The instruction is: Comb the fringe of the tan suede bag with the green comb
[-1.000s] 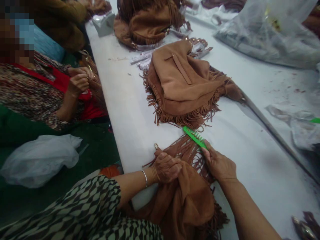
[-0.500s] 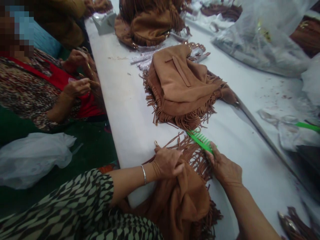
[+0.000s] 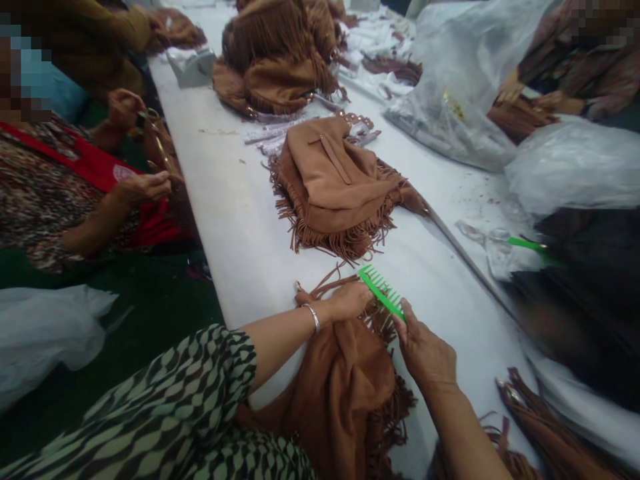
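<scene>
Brown, soft, suede-like material fills the near end, and it's a fringed bag [image 3: 345, 373] hanging over the corner of the white table [image 3: 210, 200], its body slumped towards us and its long strands spreading away on the tabletop. Our black-and-green patterned sleeve [image 3: 170, 393] comes in beside it, and a thin silver bracelet [image 3: 313, 319] circles our wrist. Our left hand [image 3: 353, 299] is down on the bag's fringe, fingers partly hidden, so we can't tell whether they grip any strands. And look at our right hand [image 3: 427, 353], closed on one end of a bright green wide-toothed comb [image 3: 381, 292], the other end reaching over the fringe right by our left fingers; the two hands are apart, the comb bridging them. Off to our right lies a bundle of brown straps with shiny metal ends [image 3: 545, 420]. Just beyond the comb sits a second brown fringed bag [image 3: 335, 180], lying flat with a slim tab on its front, a long narrow grey strip [image 3: 465, 257] slanting away from it. Farther right, a green piece [image 3: 526, 244] pokes out near crumpled clear plastic. Over on the left, a person in red and speckled cloth [image 3: 100, 193] has both hands up at a brown item. Deeper still, we see a heap of brown fringed bags [image 3: 277, 73] and a big translucent plastic sack [image 3: 460, 80].
</scene>
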`<state>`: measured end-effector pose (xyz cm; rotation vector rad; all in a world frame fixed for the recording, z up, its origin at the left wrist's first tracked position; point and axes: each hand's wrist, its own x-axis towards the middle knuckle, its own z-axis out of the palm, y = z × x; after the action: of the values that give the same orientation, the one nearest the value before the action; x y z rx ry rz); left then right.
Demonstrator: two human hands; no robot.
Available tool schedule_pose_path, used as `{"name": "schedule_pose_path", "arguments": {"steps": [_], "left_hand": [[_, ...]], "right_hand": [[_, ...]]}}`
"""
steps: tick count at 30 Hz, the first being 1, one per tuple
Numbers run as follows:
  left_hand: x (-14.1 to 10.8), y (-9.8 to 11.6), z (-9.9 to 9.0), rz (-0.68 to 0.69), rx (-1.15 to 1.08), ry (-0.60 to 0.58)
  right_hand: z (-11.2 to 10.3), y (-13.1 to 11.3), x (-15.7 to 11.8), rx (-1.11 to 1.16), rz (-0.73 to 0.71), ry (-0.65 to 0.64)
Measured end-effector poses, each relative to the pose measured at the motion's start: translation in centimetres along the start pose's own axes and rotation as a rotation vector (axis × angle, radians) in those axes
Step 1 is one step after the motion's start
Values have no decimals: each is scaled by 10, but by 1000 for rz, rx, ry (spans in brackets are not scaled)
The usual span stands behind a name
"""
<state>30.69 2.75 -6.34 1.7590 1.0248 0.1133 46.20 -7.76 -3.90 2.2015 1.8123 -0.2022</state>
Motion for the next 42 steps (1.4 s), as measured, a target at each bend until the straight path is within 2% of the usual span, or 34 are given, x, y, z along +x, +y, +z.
{"name": "schedule_pose_path", "arguments": {"steps": [4,7,10,12,14,16,19,21,23,25,28,31,33,35,42], "left_hand": [[-7,-7,-5,120,4,5],[-20,-15,-5,201,-2,9],[-28,-23,-2,148,-40,180],[-27,-24,-4,61,-54,335],[-26,-23,-9,14,10,465],[-28,-22,-14,0,126,607],[-40,-32,-15,-34,217,771],[-52,-45,-11,-94,227,813],[-63,-57,-6,-166,250,803],[-69,-63,-5,-218,317,750],[-67,-57,-9,-260,483,570],[-53,-46,-19,-297,603,366],[-43,-41,-23,-326,637,271],[-36,-41,-24,-303,678,204],[-40,-53,-16,-16,787,84]], "right_hand": [[7,9,13,66,18,-119],[7,41,30,149,191,-196],[-7,75,41,172,335,-131],[-18,83,42,169,351,-80],[-26,73,37,194,311,-54],[-24,48,27,251,203,-58],[-10,1,14,337,-75,-135],[1,-26,11,329,-230,-215],[7,-43,13,259,-287,-273],[9,-49,20,181,-281,-285],[7,-43,31,123,-221,-263],[8,-35,37,115,-161,-239],[12,-31,38,126,-148,-221],[18,-28,38,138,-130,-202],[29,-10,49,118,-40,-191]]}}
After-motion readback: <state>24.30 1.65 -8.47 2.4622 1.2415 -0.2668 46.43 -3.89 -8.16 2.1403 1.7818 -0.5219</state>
